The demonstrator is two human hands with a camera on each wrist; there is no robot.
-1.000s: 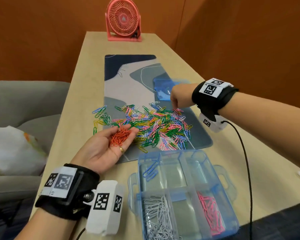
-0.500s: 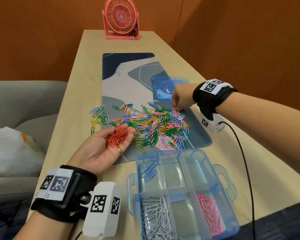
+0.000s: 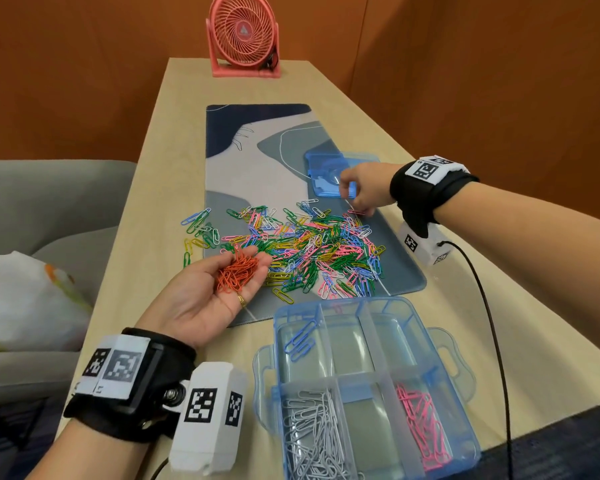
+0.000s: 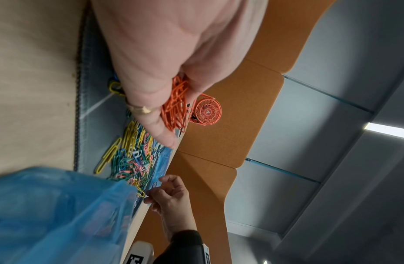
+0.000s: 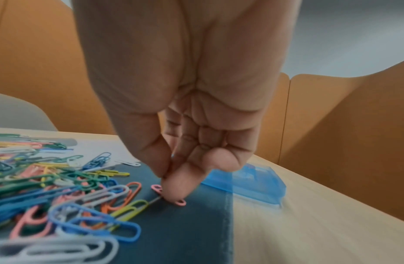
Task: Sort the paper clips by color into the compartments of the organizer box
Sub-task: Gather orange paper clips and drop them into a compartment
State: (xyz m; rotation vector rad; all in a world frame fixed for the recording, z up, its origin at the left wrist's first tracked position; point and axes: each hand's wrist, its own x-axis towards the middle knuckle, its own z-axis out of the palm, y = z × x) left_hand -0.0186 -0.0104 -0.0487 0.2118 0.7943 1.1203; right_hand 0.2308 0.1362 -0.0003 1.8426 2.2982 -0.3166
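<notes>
Bare mat [image 3: 257,161] beyond clip pile [image 3: 302,251]

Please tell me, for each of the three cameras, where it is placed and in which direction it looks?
Head: on the person's head, looking forward and down at the table; shows left hand cupping orange clips, right hand, organizer box.
Left wrist: along the upturned palm toward the pink fan.
Right wrist: down along the fingers pressing a pink clip.
Shared: all three show the mixed clip pile.
</notes>
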